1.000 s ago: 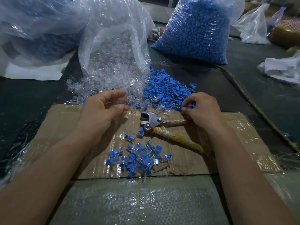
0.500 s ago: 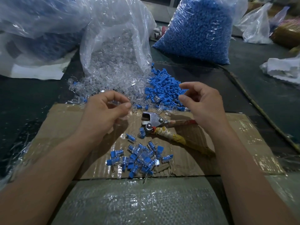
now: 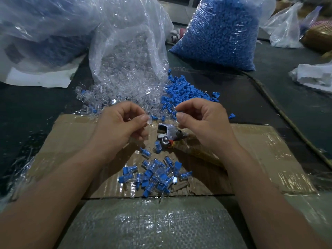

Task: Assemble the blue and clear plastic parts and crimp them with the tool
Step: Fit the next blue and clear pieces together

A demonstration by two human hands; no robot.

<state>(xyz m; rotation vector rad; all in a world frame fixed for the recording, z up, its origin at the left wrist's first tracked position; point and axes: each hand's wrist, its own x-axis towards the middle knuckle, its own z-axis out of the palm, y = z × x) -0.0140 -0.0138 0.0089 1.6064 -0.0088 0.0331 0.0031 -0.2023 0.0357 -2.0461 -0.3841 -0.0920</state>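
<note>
Right hand (image 3: pixel 203 126) now sits closer to left hand (image 3: pixel 124 126), whose fingertips pinch a clear part (image 3: pixel 149 120); right fingers curled, contents unclear.

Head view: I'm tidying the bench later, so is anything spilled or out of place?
Yes: clear parts have spilled from the open bag onto the table, mingling with the loose blue parts; one stray blue part lies apart to the right.

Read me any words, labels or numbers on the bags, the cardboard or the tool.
No readable text anywhere. The clear-parts bag, blue-parts bag, cardboard and crimping tool show no print; the white sheet at far left looks blank.
</note>
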